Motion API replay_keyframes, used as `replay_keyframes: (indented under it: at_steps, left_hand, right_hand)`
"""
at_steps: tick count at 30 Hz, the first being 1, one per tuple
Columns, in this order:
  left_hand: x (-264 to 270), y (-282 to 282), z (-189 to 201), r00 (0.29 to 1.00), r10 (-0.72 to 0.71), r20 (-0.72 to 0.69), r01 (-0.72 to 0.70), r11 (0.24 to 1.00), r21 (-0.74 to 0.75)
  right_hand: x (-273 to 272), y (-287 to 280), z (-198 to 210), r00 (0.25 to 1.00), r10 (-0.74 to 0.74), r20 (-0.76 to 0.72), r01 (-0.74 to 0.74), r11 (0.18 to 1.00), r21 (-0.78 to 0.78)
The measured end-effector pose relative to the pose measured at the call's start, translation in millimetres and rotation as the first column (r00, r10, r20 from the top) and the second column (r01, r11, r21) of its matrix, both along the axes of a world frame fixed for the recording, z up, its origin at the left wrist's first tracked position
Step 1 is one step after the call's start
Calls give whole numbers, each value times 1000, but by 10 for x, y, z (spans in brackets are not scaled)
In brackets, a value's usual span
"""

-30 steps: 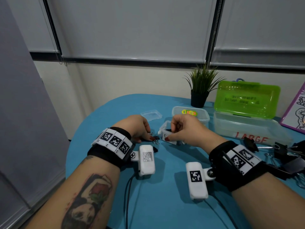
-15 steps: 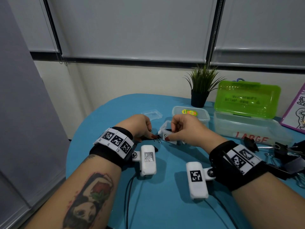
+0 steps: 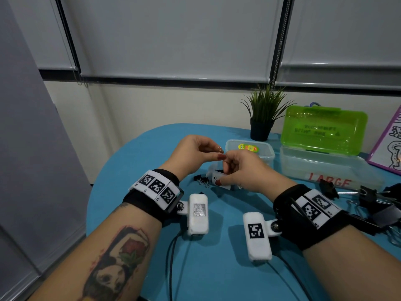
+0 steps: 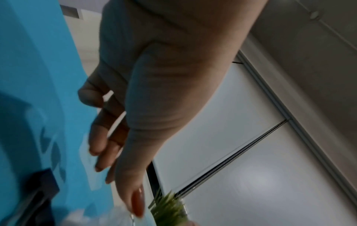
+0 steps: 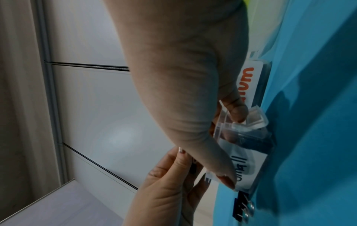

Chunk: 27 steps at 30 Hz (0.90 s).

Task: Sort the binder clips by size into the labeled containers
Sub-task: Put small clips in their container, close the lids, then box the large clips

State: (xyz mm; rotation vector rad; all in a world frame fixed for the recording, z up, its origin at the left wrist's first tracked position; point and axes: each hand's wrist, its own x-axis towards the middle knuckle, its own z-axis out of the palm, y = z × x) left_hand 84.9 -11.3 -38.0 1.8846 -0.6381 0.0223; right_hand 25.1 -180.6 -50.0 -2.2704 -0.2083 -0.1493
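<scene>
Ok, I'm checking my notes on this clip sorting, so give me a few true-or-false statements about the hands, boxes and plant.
1. The LARGE box has its green lid raised. True.
2. The right hand grips the Small container. True.
3. The left hand lies flat on the table. False: it is raised, pinching what looks like a small clip.
4. The plant stands nearer than the hands. False: it is behind the boxes, by the wall.
5. A loose clip lies left of the Small container. True.
</scene>
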Motion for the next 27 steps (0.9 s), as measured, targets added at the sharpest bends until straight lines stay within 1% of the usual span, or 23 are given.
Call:
replay_keyframes:
  at_steps: [2, 4, 5, 7, 9, 11, 12, 15, 16, 19, 21, 27]
  left_hand:
    - [10, -6, -24, 998, -62, 1, 62, 994, 89]
    - [15, -3, -35, 997, -71, 8, 69, 986, 152]
    - [19, -1, -34, 999, -47, 13, 44, 983, 180]
    - [21, 19, -11, 998, 43, 49, -55, 964, 260]
    - [30, 89, 18, 988, 113, 108, -147, 903, 404]
    - [42, 190, 38, 986, 123, 109, -162, 827, 538]
    - [51, 239, 52, 988, 126, 86, -153, 814, 560]
    - [69, 315, 83, 990, 138, 32, -134, 835, 534]
    - [60, 319, 86, 991, 132, 15, -118, 827, 550]
    - [37, 313, 49, 995, 95, -38, -47, 759, 650]
    - [34, 303, 14, 994, 94, -58, -29, 735, 677]
    - [34, 205, -25, 992, 113, -51, -57, 779, 624]
  right_hand:
    - [-9, 6, 7, 1000, 2, -5, -2, 1000, 1]
    - [-14, 8, 7, 1000, 0, -8, 0, 1000, 12]
    - [-12, 8, 4, 1000, -2, -8, 2, 1000, 21]
    - [-6, 5, 0, 1000, -6, -1, 6, 1000, 17]
    - [-9, 7, 0, 1000, -8, 0, 8, 1000, 10]
    - [-10, 12, 1, 1000, -6, -6, 6, 1000, 15]
    - [-11, 13, 4, 1000, -6, -9, 6, 1000, 15]
    - [-1, 11, 3, 1000, -8, -9, 8, 1000, 8]
    - [-2, 9, 5, 1000, -11, -9, 11, 1000, 3]
    - [-11, 12, 10, 1000, -12, -9, 12, 1000, -4]
    - [-18, 17, 14, 1000, -8, -14, 8, 1000, 0]
    - [-3, 11, 3, 1000, -11, -18, 12, 1000, 20]
